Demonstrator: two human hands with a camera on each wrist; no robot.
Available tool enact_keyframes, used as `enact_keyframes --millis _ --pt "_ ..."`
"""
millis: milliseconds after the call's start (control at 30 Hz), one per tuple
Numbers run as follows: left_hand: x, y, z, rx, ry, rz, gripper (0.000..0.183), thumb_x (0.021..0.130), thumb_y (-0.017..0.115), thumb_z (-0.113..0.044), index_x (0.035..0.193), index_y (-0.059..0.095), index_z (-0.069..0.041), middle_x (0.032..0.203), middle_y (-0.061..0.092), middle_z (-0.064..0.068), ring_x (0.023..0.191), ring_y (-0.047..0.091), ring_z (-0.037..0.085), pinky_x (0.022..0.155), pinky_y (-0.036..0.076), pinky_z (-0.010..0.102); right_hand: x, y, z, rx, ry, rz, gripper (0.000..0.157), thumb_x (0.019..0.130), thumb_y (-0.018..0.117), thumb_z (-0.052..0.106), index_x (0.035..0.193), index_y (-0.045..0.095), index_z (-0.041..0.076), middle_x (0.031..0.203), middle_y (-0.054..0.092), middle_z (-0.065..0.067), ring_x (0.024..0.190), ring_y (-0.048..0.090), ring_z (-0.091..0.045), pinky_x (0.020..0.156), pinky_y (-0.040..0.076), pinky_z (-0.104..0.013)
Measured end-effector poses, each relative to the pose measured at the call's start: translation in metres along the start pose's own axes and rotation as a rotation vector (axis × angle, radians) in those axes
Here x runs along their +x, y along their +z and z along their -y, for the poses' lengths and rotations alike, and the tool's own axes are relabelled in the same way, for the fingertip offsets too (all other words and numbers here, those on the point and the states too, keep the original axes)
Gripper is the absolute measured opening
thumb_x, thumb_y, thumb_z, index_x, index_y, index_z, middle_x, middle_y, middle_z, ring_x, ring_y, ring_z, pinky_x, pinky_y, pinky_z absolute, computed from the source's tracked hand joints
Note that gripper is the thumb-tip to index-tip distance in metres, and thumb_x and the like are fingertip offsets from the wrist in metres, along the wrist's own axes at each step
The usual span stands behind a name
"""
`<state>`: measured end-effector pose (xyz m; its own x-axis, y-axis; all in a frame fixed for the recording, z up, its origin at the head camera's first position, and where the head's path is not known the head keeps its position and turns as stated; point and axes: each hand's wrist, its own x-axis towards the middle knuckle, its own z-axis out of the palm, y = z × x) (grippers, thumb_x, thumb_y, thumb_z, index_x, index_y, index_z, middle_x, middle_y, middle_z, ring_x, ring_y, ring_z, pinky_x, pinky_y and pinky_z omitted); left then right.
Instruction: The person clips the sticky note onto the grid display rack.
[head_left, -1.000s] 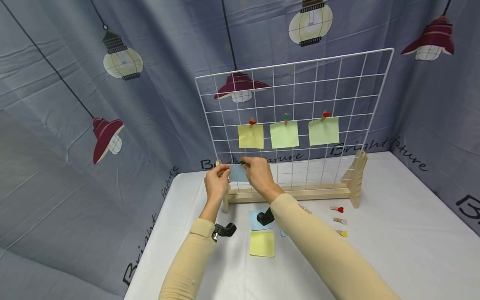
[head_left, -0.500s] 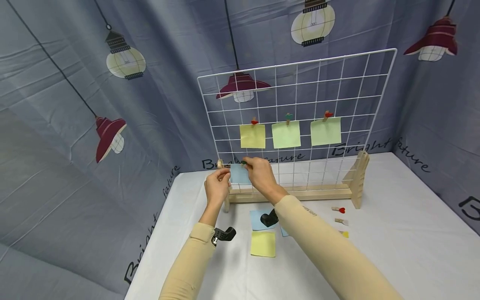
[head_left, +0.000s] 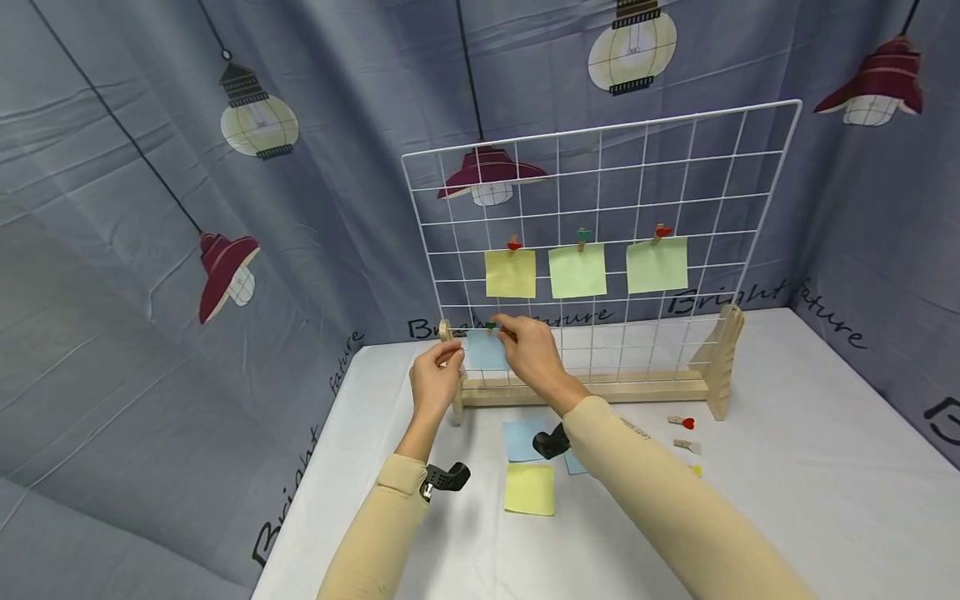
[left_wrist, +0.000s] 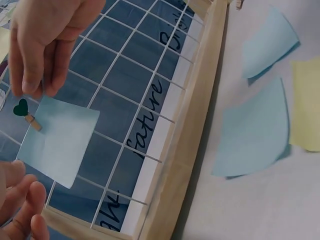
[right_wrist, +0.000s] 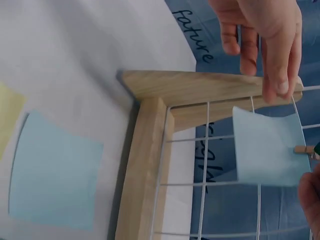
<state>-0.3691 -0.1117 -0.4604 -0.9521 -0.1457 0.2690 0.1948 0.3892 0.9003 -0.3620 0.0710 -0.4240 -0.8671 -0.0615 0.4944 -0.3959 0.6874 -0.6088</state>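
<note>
A light blue sticky note [head_left: 487, 351] hangs low on the left part of the white wire grid [head_left: 600, 172], held by a small wooden clip with a green heart [left_wrist: 33, 122]. My left hand [head_left: 435, 382] is at the note's left edge; in the right wrist view, the left fingertips [right_wrist: 278, 90] sit just off the paper, thumb and forefinger close together. On the other side, my right hand [head_left: 531, 348] hovers beside the clip with bent fingers; a gap shows between its fingertips [left_wrist: 31, 86] and the heart in the left wrist view.
Higher on the grid hang a yellow note [head_left: 511, 274] and two pale green notes [head_left: 577, 271], each clipped. Blue notes [head_left: 522, 438] and a yellow note [head_left: 530, 490] lie on the white table [head_left: 480, 550]. Loose clips [head_left: 681, 422] lie right of them. A wooden base [head_left: 585, 392] supports the grid.
Both hands have drawn slightly away from the blue note. The right fingers have come off the green-heart clip, and the left fingers have let go of the note's edge.
</note>
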Motion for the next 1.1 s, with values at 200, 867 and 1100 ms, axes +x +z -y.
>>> enact_keyframes --millis 200,867,1100 --pt "-0.011 -0.012 0.004 0.000 0.041 0.067 0.029 0.095 0.075 -0.028 0.121 0.076 -0.015 0.111 0.079 0.001 0.096 0.074 0.025 0.084 0.059 0.037 -0.016 -0.018 -0.010 0.100 0.019 0.056 0.032 0.098 0.071 0.015 0.128 0.072 0.004 0.116 0.074 -0.016 0.093 0.073 -0.028 0.081 0.061 -0.043" --pt "-0.042 -0.023 -0.005 -0.064 0.114 0.262 0.051 0.090 0.081 -0.036 0.134 0.068 -0.016 0.125 0.074 0.006 0.104 0.069 0.024 0.089 0.056 0.044 -0.065 -0.084 -0.050 0.206 0.066 0.206 0.048 0.093 0.078 0.025 0.137 0.067 0.008 0.131 0.070 -0.013 0.107 0.070 -0.026 0.089 0.057 -0.034" --pt "-0.048 -0.028 0.001 -0.089 0.127 0.307 0.055 0.088 0.084 -0.031 0.137 0.066 -0.015 0.132 0.070 0.005 0.112 0.069 0.030 0.090 0.056 0.046 -0.082 -0.112 -0.062 0.209 0.106 0.205 0.053 0.094 0.078 0.029 0.141 0.063 0.010 0.136 0.068 -0.013 0.114 0.067 -0.033 0.090 0.056 -0.027"
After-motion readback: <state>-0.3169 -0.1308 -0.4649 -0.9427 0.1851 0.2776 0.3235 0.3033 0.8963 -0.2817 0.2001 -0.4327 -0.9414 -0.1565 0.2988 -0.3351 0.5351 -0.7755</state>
